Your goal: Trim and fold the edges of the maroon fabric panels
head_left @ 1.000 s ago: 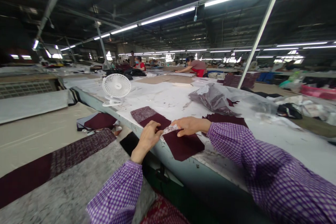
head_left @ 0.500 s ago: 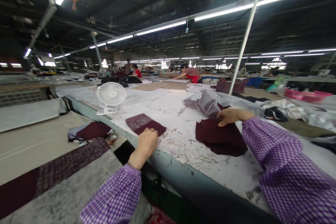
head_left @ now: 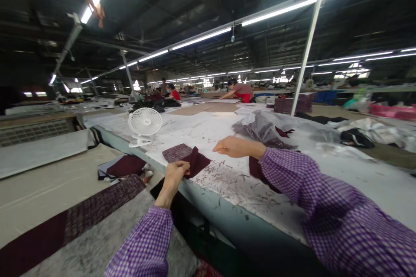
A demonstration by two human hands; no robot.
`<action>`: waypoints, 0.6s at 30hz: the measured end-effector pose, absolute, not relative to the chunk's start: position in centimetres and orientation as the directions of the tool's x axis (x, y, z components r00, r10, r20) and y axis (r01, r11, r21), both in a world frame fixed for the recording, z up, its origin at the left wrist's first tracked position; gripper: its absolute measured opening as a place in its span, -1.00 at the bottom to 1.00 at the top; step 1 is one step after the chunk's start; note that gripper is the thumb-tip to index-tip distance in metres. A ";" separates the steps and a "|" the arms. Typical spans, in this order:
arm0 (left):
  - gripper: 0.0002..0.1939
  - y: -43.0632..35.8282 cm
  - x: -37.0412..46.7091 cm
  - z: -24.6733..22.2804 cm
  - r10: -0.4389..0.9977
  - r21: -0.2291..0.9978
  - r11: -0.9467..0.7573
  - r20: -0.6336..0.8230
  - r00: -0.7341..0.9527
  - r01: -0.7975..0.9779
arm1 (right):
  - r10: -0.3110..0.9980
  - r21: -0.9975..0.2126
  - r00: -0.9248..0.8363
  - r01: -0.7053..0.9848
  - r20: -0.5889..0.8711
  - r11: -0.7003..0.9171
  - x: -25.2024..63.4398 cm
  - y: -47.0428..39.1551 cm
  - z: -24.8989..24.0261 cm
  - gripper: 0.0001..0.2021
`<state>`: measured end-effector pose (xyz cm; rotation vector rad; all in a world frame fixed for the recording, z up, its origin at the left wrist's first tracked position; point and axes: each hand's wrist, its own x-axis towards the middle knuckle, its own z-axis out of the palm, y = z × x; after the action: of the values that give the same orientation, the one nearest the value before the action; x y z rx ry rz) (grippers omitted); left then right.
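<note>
My left hand (head_left: 176, 174) pinches the near edge of a maroon fabric piece (head_left: 201, 164) at the table's front edge, and a flap of it stands up beside my fingers. Its far left part is a speckled maroon-and-white knit (head_left: 177, 152). To the right, my right hand (head_left: 234, 146) hovers over the white table, apart from the piece. Its fingers are pressed together, and nothing shows between them. Under my right sleeve lies a stack of dark maroon fabric (head_left: 256, 169), mostly hidden by the arm.
A white fan (head_left: 144, 122) stands left on the table (head_left: 195, 126). A clear plastic bag (head_left: 260, 127) lies behind my right arm, near a metal pole (head_left: 308, 47). A long maroon knit strip (head_left: 100, 201) lies at lower left. A co-worker (head_left: 240, 91) leans over the table farther back.
My right hand has left the maroon stack and moved left toward the smaller piece. My left hand has taken the piece's edge and raised a flap. The view has shifted slightly.
</note>
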<state>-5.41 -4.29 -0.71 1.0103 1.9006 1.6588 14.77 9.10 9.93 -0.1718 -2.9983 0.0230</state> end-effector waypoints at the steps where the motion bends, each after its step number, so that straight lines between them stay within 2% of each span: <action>1: -0.93 -4.3 -5.4 -0.7 0.746 0.979 0.003 0.134 -0.652 0.204 | 0.075 0.001 -0.987 0.076 0.140 0.997 13.2 8.8 9.4 -0.70; 3: -0.93 -4.2 -5.2 -0.8 0.742 0.990 -0.039 0.119 -0.660 0.134 | 0.049 0.063 -0.994 0.055 0.096 0.996 10.3 8.4 8.2 -0.73; 6: -0.89 -4.3 -4.8 -1.0 0.738 0.993 -0.116 0.108 -0.666 0.033 | 0.123 0.125 -0.992 0.125 0.024 0.984 7.2 8.2 6.0 -0.75; 12: -0.91 -6.3 -7.1 -0.6 0.666 0.902 -0.375 0.102 -0.739 -0.213 | 0.204 0.128 -0.977 0.211 0.067 0.969 4.9 8.1 2.6 -0.58; 15: -0.89 -9.2 -11.0 0.8 0.560 0.820 -0.511 0.089 -0.824 -0.259 | 0.235 0.098 -0.970 0.239 0.055 0.966 4.7 8.4 2.3 -0.54; 16: -0.87 -10.3 -12.3 1.4 0.471 0.761 -0.596 0.073 -0.879 -0.256 | 0.242 0.088 -0.969 0.245 0.051 0.965 4.7 8.4 2.3 -0.53; 17: -0.85 -11.3 -13.5 1.9 0.368 0.743 -0.638 0.064 -0.928 -0.202 | 0.247 0.077 -0.968 0.251 0.049 0.965 4.7 8.5 2.3 -0.53; 18: -0.83 -12.2 -14.4 2.4 0.326 0.748 -0.643 0.073 -0.943 -0.164 | 0.252 0.066 -0.966 0.255 0.049 0.965 4.6 8.5 2.4 -0.53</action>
<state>-14.36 -12.19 2.36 0.2920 1.1591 2.6078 4.59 8.49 2.41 -0.3971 -3.0738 -0.1116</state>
